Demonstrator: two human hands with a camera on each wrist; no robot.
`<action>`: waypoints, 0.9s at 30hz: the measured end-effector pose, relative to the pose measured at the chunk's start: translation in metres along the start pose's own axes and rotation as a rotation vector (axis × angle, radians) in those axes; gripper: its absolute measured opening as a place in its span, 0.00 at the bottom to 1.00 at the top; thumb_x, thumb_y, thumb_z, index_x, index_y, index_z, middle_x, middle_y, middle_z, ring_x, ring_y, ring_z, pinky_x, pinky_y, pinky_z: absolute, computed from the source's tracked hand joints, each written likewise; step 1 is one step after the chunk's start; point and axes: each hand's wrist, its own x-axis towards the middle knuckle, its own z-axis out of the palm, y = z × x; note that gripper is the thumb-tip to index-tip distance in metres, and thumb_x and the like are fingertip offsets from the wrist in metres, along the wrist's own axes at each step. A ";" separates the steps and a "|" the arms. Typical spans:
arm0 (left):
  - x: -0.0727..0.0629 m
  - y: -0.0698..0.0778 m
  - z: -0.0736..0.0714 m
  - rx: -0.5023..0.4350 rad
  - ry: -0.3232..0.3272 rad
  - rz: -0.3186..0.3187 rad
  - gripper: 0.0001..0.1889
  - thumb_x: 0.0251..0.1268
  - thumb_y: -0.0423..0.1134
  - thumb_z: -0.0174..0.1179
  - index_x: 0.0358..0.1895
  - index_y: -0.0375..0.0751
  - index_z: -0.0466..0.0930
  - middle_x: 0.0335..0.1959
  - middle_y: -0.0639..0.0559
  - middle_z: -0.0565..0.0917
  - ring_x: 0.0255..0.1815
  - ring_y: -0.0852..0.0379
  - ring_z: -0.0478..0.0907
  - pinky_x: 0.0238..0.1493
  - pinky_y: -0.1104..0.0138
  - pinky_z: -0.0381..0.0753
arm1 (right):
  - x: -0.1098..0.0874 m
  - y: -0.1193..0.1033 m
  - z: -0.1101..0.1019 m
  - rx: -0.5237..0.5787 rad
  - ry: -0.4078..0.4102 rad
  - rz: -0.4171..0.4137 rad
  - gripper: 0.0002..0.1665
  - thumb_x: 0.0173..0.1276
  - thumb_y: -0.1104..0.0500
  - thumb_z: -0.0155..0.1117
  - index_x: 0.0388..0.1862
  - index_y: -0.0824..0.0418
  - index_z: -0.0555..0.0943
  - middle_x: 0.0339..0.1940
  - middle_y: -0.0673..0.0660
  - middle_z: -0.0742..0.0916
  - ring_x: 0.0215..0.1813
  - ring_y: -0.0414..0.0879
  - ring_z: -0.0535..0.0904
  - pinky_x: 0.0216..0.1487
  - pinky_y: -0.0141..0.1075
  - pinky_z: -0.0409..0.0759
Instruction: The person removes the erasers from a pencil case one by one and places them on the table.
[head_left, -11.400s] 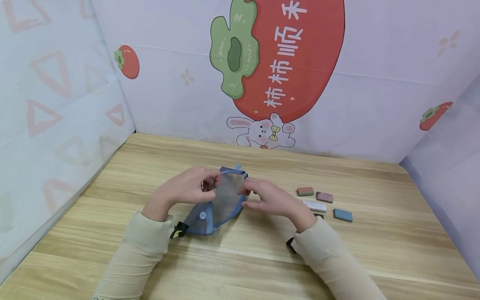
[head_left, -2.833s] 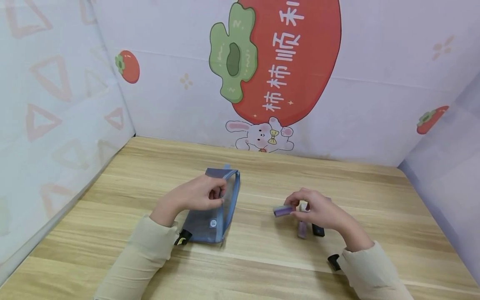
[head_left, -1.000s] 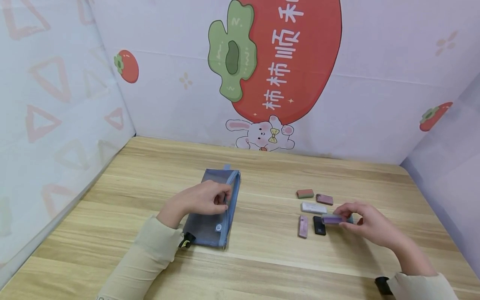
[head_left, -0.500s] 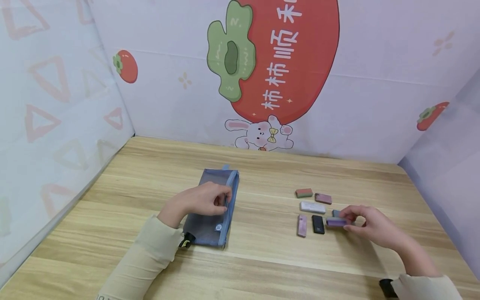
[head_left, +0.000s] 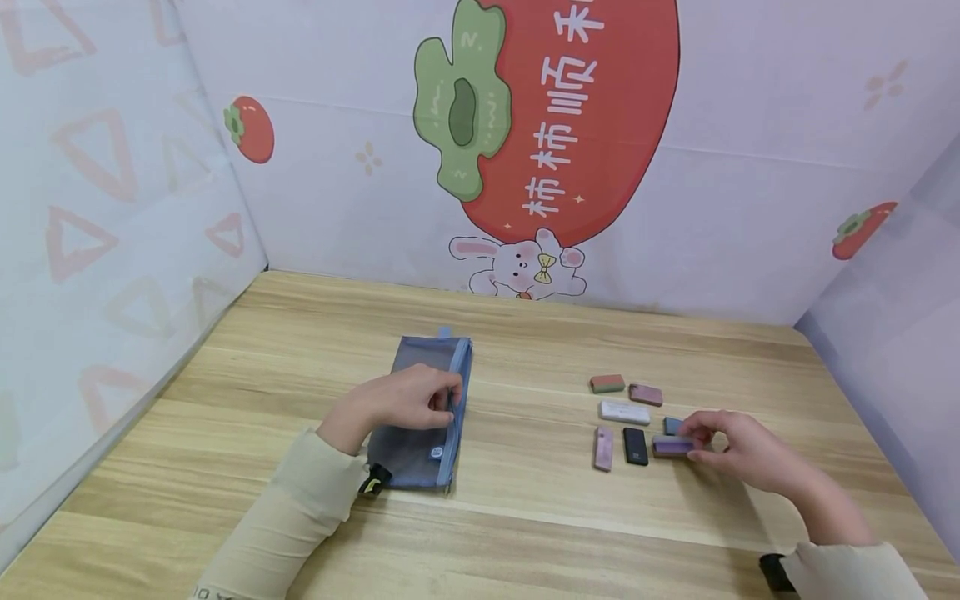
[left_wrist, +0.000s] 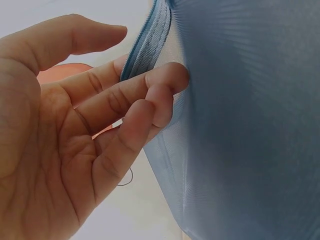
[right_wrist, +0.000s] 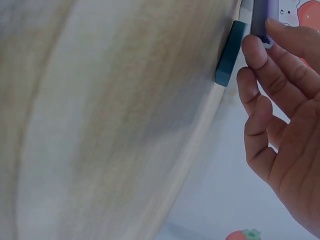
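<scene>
A blue-grey mesh zip pouch (head_left: pixel 416 462) lies on the table at left. My left hand (head_left: pixel 411 398) is at its zipper edge, the index finger passing behind the zipper strip (left_wrist: pixel 150 42). Its other fingers touch the mesh, loosely bent, and the thumb stands apart. At right, the thumb and fingers of my right hand (head_left: pixel 746 446) pinch the end of a purple eraser-like block (head_left: pixel 671 447), at or close to the tabletop. A teal-blue block (right_wrist: pixel 230 54) lies just beyond it, partly hidden by the fingers in the head view.
Other small blocks lie left of my right hand: a red-green one (head_left: pixel 607 383), a mauve one (head_left: pixel 646 394), a white one (head_left: pixel 625 412), a pink-purple one (head_left: pixel 603 448) and a black one (head_left: pixel 635 447). Printed wall sheets (head_left: pixel 322 183) enclose the wooden table (head_left: pixel 525 517).
My right hand has carried the purple block from near the table's middle rightward, to a place beside the black one, and lowered it. The pouch, held wide earlier, has flattened and its opening narrowed.
</scene>
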 end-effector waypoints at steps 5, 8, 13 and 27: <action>0.000 -0.001 0.001 -0.009 -0.018 -0.002 0.05 0.64 0.36 0.58 0.42 0.44 0.77 0.21 0.60 0.77 0.21 0.65 0.69 0.28 0.71 0.70 | 0.001 -0.001 0.000 -0.019 -0.017 -0.001 0.12 0.58 0.65 0.73 0.41 0.58 0.83 0.32 0.50 0.84 0.36 0.28 0.71 0.36 0.32 0.74; 0.000 0.000 0.002 -0.004 -0.018 -0.003 0.07 0.64 0.36 0.58 0.44 0.44 0.78 0.21 0.61 0.77 0.21 0.65 0.69 0.29 0.71 0.70 | 0.002 -0.002 0.000 -0.026 -0.030 0.005 0.12 0.58 0.65 0.72 0.40 0.57 0.82 0.32 0.48 0.83 0.36 0.28 0.71 0.37 0.32 0.75; 0.000 0.001 0.002 0.019 -0.019 -0.012 0.11 0.65 0.37 0.58 0.50 0.44 0.79 0.22 0.61 0.78 0.22 0.65 0.70 0.29 0.70 0.70 | 0.003 -0.002 -0.001 -0.050 -0.065 0.045 0.11 0.58 0.64 0.72 0.40 0.58 0.82 0.33 0.44 0.82 0.36 0.29 0.71 0.37 0.32 0.75; -0.004 -0.001 0.000 0.135 0.047 -0.076 0.21 0.68 0.38 0.56 0.63 0.47 0.73 0.27 0.61 0.77 0.29 0.62 0.71 0.36 0.65 0.71 | 0.004 -0.005 -0.002 -0.048 -0.061 0.026 0.10 0.59 0.63 0.70 0.42 0.60 0.84 0.33 0.44 0.83 0.35 0.27 0.71 0.35 0.31 0.74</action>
